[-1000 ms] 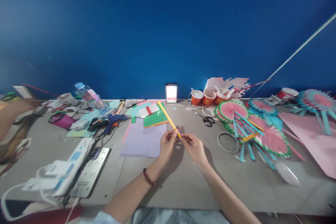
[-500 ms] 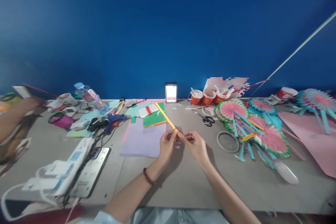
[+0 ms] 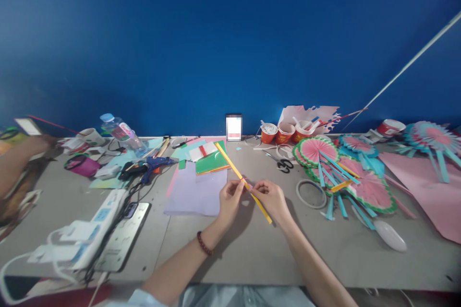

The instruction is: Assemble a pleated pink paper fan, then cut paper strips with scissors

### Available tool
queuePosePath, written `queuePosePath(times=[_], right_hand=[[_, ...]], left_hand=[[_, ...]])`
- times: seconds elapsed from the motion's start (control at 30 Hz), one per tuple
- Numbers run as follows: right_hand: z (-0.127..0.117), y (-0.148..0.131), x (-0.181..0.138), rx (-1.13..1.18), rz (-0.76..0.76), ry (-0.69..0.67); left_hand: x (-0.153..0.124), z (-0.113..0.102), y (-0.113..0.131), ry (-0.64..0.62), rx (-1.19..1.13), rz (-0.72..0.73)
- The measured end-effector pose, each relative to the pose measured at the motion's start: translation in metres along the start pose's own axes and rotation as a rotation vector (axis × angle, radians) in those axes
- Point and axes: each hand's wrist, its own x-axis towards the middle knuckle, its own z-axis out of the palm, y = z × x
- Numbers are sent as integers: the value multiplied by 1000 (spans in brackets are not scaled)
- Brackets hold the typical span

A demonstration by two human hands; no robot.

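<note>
Left hand (image 3: 230, 195) and right hand (image 3: 271, 200) both pinching a yellow strip (image 3: 229, 161) near its middle — strip slanted, held above the desk (image 3: 230, 261). Beside the left hand, a purple sheet (image 3: 192, 196); at its far part, a green sheet (image 3: 212, 165). Farther back — red cups (image 3: 285, 136), near the blue wall (image 3: 230, 48).

The left hand (image 3: 230, 195) and right hand (image 3: 271, 197) pinch a slim yellow strip (image 3: 229, 160) over the grey surface (image 3: 234, 264), its near end showing just beside the right wrist. A beaded bracelet (image 3: 204, 243) (dark red) circles the left wrist. Rightward lie black-handled scissors (image 3: 285, 167), a tape-like ring (image 3: 298, 195) and pleated watermelon-coloured fans (image 3: 372, 187); leftward, a smartphone (image 3: 124, 240) lies beside a white power strip (image 3: 104, 218).
</note>
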Motion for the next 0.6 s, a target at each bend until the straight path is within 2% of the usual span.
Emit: queuePosePath(times=[0.3,0.47,0.6], right_hand=[[-3,5,2,-72,-23,-19],[-1,8,3,-160,-55,11],[0,16,5,-67,-89,-69]], left_hand=[[0,0,-4,-13,-27,-1],[4,-3,-5,39,-28,-41],[7,-6,-5,56,-6,-53]])
